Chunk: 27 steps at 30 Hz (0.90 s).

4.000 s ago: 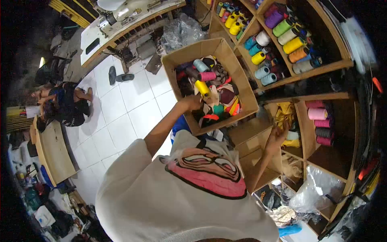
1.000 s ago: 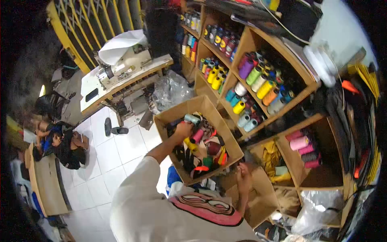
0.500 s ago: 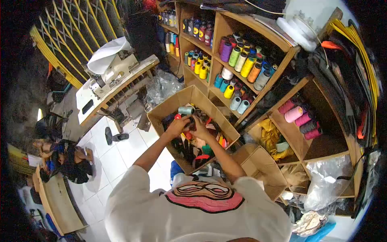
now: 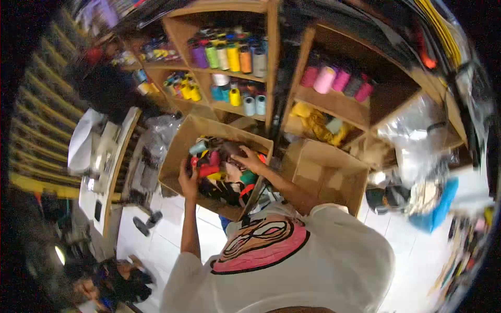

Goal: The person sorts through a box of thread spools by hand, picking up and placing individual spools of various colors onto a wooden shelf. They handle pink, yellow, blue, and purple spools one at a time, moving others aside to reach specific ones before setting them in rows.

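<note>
A cardboard box (image 4: 255,136) in front of me holds a jumble of thread spools and coloured scraps. Inside its left wall is my left hand (image 4: 189,181), fingers apart, close to a small red thing (image 4: 194,161). My right hand (image 4: 251,160) reaches in over the right side, its fingers curled against a dark brown spool (image 4: 230,150) whose shape is blurred. A pale grey-green spool (image 4: 198,147) lies near the back left of the box. Red cloth-like pieces (image 4: 210,165) and a green one (image 4: 249,178) lie between and below the hands.
Wooden shelves (image 4: 271,68) with coloured thread cones (image 4: 233,57) rise behind the box. A second cardboard box (image 4: 334,177) stands to the right. At left are a sewing machine table (image 4: 122,172), sandals (image 4: 147,223) on the tiles, and another person (image 4: 117,284) low down.
My hands, close together before, are now apart: left at the box's left side, right towards its right side. My view has turned rightward, and the grey-green spool now lies clear of my hands.
</note>
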{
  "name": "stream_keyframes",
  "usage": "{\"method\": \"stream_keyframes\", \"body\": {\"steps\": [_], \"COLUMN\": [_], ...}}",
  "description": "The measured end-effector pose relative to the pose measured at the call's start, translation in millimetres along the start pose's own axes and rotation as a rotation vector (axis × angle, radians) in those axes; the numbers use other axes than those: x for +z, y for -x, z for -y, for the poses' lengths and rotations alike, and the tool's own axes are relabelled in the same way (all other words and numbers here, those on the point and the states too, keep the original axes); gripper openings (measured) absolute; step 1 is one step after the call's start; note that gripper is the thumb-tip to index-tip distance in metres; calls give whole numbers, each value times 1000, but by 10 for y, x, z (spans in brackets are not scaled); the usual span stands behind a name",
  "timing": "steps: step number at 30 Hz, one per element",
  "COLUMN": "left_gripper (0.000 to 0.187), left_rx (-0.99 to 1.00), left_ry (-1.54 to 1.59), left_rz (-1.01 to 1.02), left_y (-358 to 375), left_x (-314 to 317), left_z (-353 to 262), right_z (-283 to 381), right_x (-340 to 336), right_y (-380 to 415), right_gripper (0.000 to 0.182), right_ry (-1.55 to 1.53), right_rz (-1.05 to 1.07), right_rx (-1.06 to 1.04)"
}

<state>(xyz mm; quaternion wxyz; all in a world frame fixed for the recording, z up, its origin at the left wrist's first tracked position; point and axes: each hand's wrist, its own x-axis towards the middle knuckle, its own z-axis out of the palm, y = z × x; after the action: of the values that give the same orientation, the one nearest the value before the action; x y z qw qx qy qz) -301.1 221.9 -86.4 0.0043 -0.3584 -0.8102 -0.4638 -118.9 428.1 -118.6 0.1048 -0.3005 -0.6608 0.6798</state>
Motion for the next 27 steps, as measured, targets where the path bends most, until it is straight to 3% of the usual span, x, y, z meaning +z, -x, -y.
{"method": "stream_keyframes", "body": {"steps": [2, 5, 6, 9, 11, 13, 14, 19, 25, 27], "left_gripper": [40, 37, 36, 35, 35, 36, 35, 32, 30, 29], "left_rx": [-176, -388, -323, -546, -445, -697, -699, -845, -836, -849], "left_ry": [414, 545, 569, 772, 721, 1049, 1085, 1088, 1125, 1115], "left_rz": [-151, -27, 7, 91, 176, 231, 245, 370, 420, 403], "left_y": [102, 273, 343, 531, 637, 663, 687, 736, 833, 858], "left_x": [155, 254, 254, 467, 630, 657, 654, 644, 534, 477], "left_z": [25, 269, -72, -364, -381, -652, -869, -1073, -1216, -1277], "right_z": [120, 139, 112, 154, 162, 380, 206, 553, 976, 1029], "right_x": [-272, -537, -652, -836, -927, -936, -1020, -1385, -1822, -2047], "right_y": [138, 326, 306, 408, 437, 614, 516, 697, 990, 973], "right_gripper": [85, 74, 72, 65, 61, 53, 51, 53, 49, 52], "right_ry": [-40, -188, -207, -185, -223, -293, -244, -326, -307, -274], "right_rz": [-96, -234, -226, -312, -388, -448, -489, -653, -860, -901], "right_rx": [45, -71, -108, -140, -144, -145, -219, -334, -279, -448]}}
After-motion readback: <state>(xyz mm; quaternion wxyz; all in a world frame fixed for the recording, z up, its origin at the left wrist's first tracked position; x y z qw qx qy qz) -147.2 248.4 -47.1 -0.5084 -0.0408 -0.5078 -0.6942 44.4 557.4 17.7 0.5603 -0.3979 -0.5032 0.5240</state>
